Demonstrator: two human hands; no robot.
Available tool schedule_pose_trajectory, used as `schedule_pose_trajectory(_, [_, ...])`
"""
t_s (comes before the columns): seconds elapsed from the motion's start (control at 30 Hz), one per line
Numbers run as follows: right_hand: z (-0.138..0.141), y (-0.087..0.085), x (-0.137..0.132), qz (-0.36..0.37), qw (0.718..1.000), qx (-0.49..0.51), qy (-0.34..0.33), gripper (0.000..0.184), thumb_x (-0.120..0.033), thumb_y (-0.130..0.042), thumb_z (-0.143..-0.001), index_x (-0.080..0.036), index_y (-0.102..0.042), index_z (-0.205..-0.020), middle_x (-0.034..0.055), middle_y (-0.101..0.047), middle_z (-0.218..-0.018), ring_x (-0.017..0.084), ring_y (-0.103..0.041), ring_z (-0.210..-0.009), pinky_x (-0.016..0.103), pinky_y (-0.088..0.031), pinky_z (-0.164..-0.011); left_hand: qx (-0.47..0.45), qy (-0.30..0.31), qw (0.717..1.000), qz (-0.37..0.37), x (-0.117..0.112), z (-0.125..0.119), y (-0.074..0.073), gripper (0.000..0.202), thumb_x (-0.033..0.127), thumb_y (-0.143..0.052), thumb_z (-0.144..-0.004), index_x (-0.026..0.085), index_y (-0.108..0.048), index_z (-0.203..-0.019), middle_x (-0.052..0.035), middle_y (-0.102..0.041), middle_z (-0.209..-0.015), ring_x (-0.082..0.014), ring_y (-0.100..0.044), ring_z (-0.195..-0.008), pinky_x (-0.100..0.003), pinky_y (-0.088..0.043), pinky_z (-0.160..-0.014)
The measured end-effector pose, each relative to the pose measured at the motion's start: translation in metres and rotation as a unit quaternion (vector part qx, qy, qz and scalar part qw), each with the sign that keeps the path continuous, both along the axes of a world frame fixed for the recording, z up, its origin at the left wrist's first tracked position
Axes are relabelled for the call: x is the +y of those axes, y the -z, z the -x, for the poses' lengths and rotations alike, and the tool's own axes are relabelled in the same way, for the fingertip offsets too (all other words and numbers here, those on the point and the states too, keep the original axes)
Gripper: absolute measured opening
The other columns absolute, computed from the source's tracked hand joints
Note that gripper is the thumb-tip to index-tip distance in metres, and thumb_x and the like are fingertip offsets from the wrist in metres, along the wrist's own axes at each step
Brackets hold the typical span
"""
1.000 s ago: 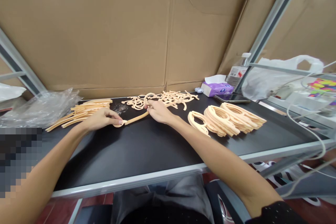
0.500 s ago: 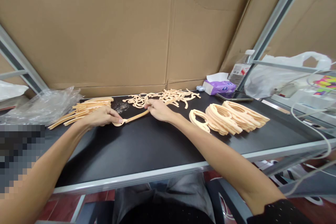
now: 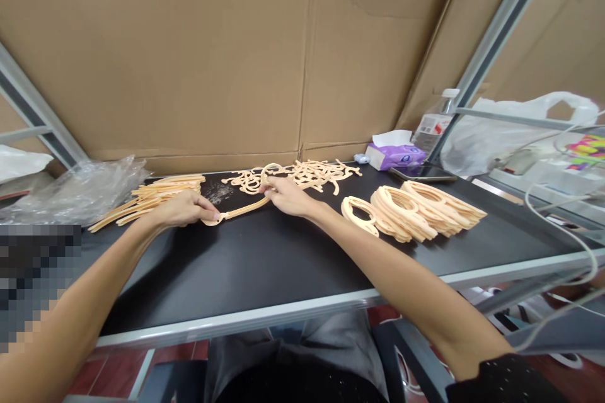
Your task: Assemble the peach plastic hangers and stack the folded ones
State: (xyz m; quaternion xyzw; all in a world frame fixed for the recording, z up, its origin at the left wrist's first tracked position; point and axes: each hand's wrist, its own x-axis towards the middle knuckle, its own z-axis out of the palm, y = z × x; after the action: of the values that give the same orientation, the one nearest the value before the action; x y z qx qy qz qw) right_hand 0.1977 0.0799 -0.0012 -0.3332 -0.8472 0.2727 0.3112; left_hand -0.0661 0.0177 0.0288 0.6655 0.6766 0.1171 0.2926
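Observation:
A cream-coloured strip (image 3: 246,208) with a rounded, holed end is stretched between my hands just over the black tabletop (image 3: 265,264). My left hand (image 3: 186,209) pinches the rounded end. Further along, my right hand (image 3: 286,196) is closed on the strip, and a cream ring (image 3: 271,171) shows above its fingers. Whether ring and strip are one piece I cannot tell. Beside my left hand lies a stack of straight cream strips (image 3: 165,186). Behind my right hand spreads a heap of curled cream offcuts (image 3: 321,171).
Stacks of cream ring-ended pieces (image 3: 394,204) lie to the right. Behind them are a purple tissue pack (image 3: 396,156), a phone (image 3: 423,173) and a clear bottle (image 3: 435,126). Crumpled clear plastic (image 3: 89,189) lies at left. Cardboard (image 3: 189,63) walls the back; a white cable (image 3: 562,227) hangs at right.
Both hands keep almost the same place and grip. The ring above my right hand stands slightly higher and shows more fully than before.

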Motion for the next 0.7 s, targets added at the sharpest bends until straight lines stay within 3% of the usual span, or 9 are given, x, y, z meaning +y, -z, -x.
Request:
schedule_pose_trajectory(0.1, [0.000, 0.001, 0.001, 0.000, 1.000, 0.007, 0.001, 0.024, -0.004, -0.044, -0.085, -0.013, -0.064, -0.095, 0.0017, -0.060, -0.078, 0.014, -0.052, -0.070, 0.027, -0.040, -0.073, 0.007, 0.016, 1.000, -0.007, 0.002, 0.002, 0.001, 0.042, 0.057, -0.069, -0.060, 0.020, -0.080, -0.075, -0.0006, -0.063, -0.057, -0.0116, -0.043, -0.048, -0.023, -0.029, -0.045])
schedule_pose_trajectory(0.2, [0.000, 0.001, 0.002, -0.001, 1.000, 0.002, 0.006, 0.024, -0.006, -0.045, -0.085, -0.013, -0.064, -0.098, 0.0005, -0.057, -0.074, 0.014, -0.051, -0.068, 0.027, -0.039, -0.071, -0.004, 0.054, 0.997, -0.052, 0.002, 0.003, 0.002, 0.036, 0.053, -0.070, -0.062, 0.022, -0.081, -0.076, -0.0021, -0.076, -0.074, -0.0187, -0.064, -0.070, -0.024, -0.046, -0.064])
schedule_pose_trajectory(0.27, [0.001, 0.000, 0.001, -0.001, 1.000, -0.005, 0.009, 0.025, -0.007, -0.045, -0.085, -0.013, -0.064, -0.099, 0.0008, -0.058, -0.074, 0.014, -0.052, -0.069, 0.027, -0.039, -0.070, -0.008, 0.070, 0.994, -0.080, 0.001, 0.004, 0.002, 0.033, 0.052, -0.070, -0.063, 0.024, -0.081, -0.076, -0.0022, -0.078, -0.078, -0.0217, -0.068, -0.078, -0.025, -0.049, -0.072])
schedule_pose_trajectory(0.5, [-0.001, -0.002, 0.002, -0.017, 1.000, -0.012, 0.018, 0.026, -0.006, -0.045, -0.083, -0.014, -0.065, -0.099, 0.0020, -0.061, -0.076, 0.015, -0.055, -0.072, 0.027, -0.042, -0.074, 0.014, 0.101, 0.979, -0.177, -0.006, -0.006, 0.003, 0.026, 0.049, -0.070, -0.067, 0.024, -0.080, -0.068, -0.0019, -0.072, -0.066, -0.0173, -0.062, -0.064, -0.025, -0.045, -0.062])
schedule_pose_trajectory(0.7, [-0.004, -0.005, 0.004, -0.012, 1.000, -0.017, 0.011, 0.029, -0.004, -0.044, -0.080, -0.014, -0.064, -0.099, 0.0008, -0.059, -0.074, 0.015, -0.053, -0.069, 0.027, -0.042, -0.072, 0.033, 0.117, 0.971, -0.204, -0.012, -0.016, 0.002, 0.026, 0.046, -0.067, -0.072, 0.023, -0.080, -0.070, -0.0009, -0.064, -0.061, -0.0144, -0.054, -0.057, -0.025, -0.038, -0.057])
